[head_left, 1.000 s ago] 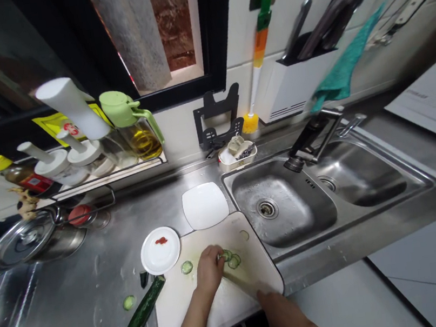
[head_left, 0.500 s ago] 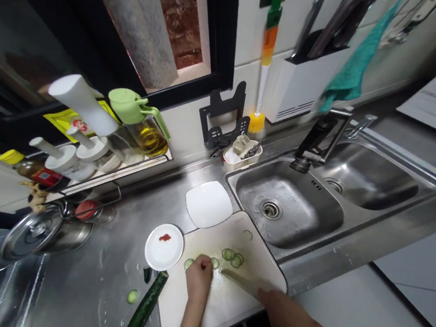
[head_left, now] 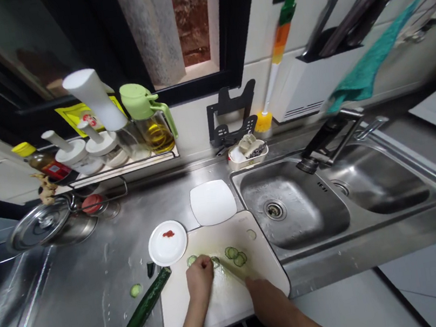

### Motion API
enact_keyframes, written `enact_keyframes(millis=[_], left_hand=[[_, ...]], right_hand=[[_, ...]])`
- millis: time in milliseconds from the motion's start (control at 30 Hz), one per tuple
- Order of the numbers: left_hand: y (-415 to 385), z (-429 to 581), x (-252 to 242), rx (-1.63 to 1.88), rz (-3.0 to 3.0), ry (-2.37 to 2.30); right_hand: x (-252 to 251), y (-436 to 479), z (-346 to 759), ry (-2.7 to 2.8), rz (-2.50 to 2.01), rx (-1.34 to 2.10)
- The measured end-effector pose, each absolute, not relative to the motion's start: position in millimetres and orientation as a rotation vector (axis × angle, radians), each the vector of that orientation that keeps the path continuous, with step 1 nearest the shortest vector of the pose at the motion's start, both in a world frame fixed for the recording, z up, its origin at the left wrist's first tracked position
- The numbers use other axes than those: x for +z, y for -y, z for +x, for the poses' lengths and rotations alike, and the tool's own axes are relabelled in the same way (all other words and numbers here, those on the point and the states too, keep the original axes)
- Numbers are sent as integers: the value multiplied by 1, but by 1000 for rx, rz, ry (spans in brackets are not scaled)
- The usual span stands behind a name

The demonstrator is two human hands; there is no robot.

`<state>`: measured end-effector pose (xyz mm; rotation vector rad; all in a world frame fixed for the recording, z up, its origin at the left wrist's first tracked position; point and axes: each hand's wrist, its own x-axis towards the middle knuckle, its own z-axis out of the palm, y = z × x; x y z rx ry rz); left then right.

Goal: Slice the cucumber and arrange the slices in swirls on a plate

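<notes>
My left hand [head_left: 199, 277] is curled on the white cutting board [head_left: 182, 311], fingertips pinched at a cucumber slice [head_left: 192, 260]. My right hand [head_left: 262, 294] grips a knife [head_left: 231, 269] whose pale blade lies flat across the board toward my left fingers. Several cucumber slices [head_left: 235, 256] lie just beyond the blade, and one more sits near the board's far right corner. A long whole cucumber [head_left: 144, 308] lies diagonally off the board's left edge, with a dark cut end [head_left: 150, 269] and a stray slice [head_left: 135, 290] beside it.
A round white plate [head_left: 168, 250] with a red dab and a square white plate [head_left: 212, 202] sit behind the board. A double steel sink [head_left: 302, 211] with faucet [head_left: 325, 142] is right. Oil jug and bottles [head_left: 146, 122] stand on a rack, pot lid [head_left: 42, 225] far left.
My left hand slid left along the board, away from the cluster of slices, to the slice near the left. The knife blade followed leftward. The camera view shifted slightly.
</notes>
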<state>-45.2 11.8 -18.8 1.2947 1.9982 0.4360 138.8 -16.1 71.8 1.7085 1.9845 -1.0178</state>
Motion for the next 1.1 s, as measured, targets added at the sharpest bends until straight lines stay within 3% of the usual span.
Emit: enact_keyframes(millis=[600, 1100], left_hand=[[-14, -46, -17, 418, 1267, -1997], [-12, -47, -13, 429, 1271, -2003]], right_hand=[[84, 12, 128, -1928, 1668, -1000], [50, 48, 159, -1964, 1686, -991]])
